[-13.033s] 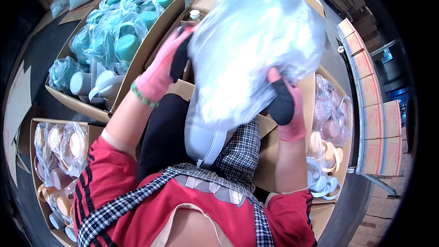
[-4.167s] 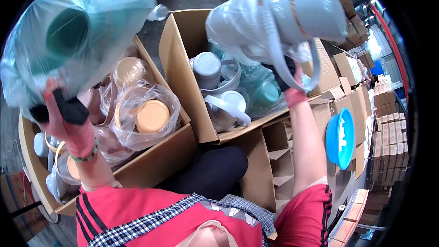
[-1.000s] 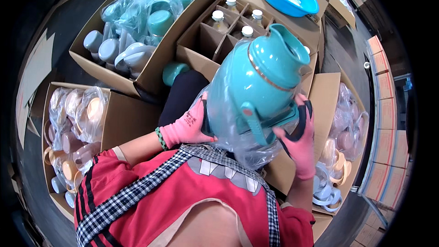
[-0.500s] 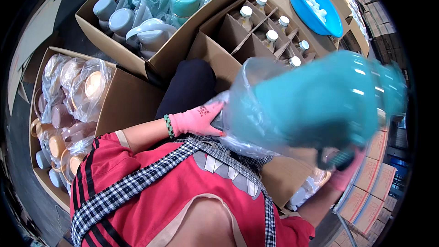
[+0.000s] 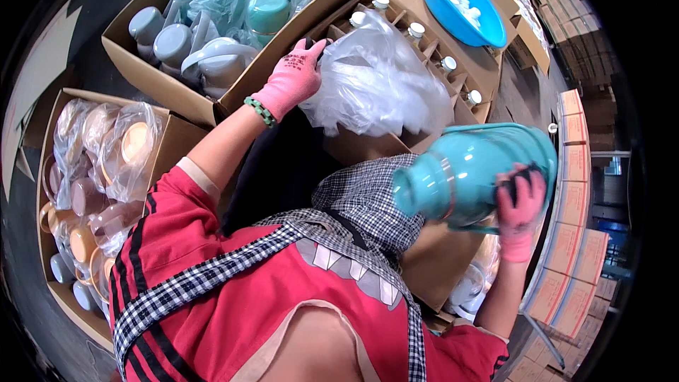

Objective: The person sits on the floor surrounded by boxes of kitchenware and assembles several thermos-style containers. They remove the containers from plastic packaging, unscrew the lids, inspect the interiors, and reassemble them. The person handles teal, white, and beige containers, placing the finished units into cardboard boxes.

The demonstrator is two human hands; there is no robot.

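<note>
Left fingers [image 5: 303, 50] seemingly pinch plastic bag [image 5: 382, 85] — right fingers [image 5: 523, 191] grip teal jug [image 5: 470, 170] — sideways.

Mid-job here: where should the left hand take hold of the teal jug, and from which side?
Probably around the narrow neck, coming from the left: the teal jug is held sideways with that end pointing left, while the right hand grips its wide body. The left hand is on the plastic bag, so it should let go first.

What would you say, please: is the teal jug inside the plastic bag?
No, the right hand holds the teal jug uncovered, while the left hand holds the plastic bag.
</note>
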